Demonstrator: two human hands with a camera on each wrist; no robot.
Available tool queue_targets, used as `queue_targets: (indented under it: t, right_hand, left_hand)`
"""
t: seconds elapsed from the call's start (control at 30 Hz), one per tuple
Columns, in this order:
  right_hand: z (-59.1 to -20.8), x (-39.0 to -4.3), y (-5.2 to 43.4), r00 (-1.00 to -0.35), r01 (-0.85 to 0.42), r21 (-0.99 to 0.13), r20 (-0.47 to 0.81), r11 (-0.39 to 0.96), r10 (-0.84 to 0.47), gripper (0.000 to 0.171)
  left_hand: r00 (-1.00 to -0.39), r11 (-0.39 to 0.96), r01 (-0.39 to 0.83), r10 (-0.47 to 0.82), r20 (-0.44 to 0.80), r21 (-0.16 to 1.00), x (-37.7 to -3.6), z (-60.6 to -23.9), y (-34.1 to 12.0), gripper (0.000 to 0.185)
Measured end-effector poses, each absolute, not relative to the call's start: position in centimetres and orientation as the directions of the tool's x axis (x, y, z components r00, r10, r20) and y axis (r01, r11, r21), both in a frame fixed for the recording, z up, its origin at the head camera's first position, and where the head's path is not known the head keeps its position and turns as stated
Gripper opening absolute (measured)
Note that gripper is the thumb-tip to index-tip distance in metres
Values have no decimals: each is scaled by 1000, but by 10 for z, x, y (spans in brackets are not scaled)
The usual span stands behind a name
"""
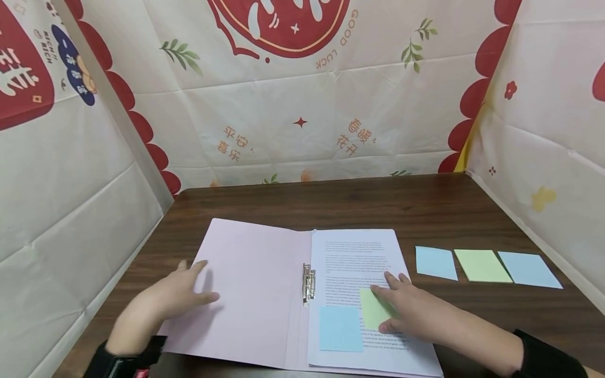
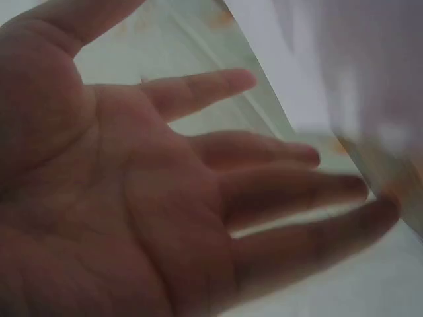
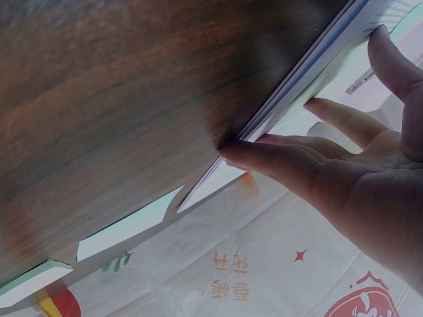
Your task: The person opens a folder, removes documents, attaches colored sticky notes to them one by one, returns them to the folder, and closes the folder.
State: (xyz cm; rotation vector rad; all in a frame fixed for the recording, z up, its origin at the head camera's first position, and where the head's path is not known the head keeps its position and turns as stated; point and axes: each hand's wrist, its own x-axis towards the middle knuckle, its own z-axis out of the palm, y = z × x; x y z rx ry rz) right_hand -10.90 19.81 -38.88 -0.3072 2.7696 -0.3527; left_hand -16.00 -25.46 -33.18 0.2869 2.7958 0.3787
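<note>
A pale pink folder [image 1: 250, 294] lies spread flat on the table, with a metal clip [image 1: 309, 283] along its spine. Printed sheets [image 1: 352, 262] lie on its right side. On the lower part of the top sheet are a light blue sticky note [image 1: 340, 328] and, beside it, a light green sticky note [image 1: 372, 310]. My right hand [image 1: 418, 310] rests with spread fingers on the green note and the sheets' right edge, covering part of both. Over the left cover's outer edge my left hand [image 1: 177, 294] has its fingers extended and spread, gripping nothing.
To the folder's right on the brown wooden table [image 1: 321, 205] sit a blue sticky pad [image 1: 436, 262], a green one [image 1: 482, 265] and another blue one [image 1: 530, 270], in a row. Printed white cloth [image 1: 283, 100] walls off the back and both sides.
</note>
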Motion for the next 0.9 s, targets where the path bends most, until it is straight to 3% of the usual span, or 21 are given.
queue_targets:
  t: [0.2, 0.4, 0.67, 0.8, 0.9]
  right_hand:
    - [-387, -110, 198, -923, -181, -274, -284, 944, -259, 85]
    - [-387, -110, 197, -921, -176, -286, -289, 942, -260, 85]
    - [-388, -110, 195, -918, -179, -304, -290, 936, -270, 83]
    - [-389, -109, 192, -921, -179, -329, -275, 927, -275, 83]
    - [-390, -106, 189, -928, -190, -356, -240, 915, -286, 90]
  left_hand:
    - [-876, 844, 138, 348, -334, 518, -150, -332, -306, 86]
    - [-830, 744, 193, 472, -298, 640, -146, -320, -332, 72]
    - [-695, 404, 445, 718, 24, 799, -145, -272, -329, 63]
    - [-605, 220, 512, 778, 168, 830, -146, -260, -297, 63]
    - [-592, 197, 559, 775, 222, 805, -143, -255, -260, 65]
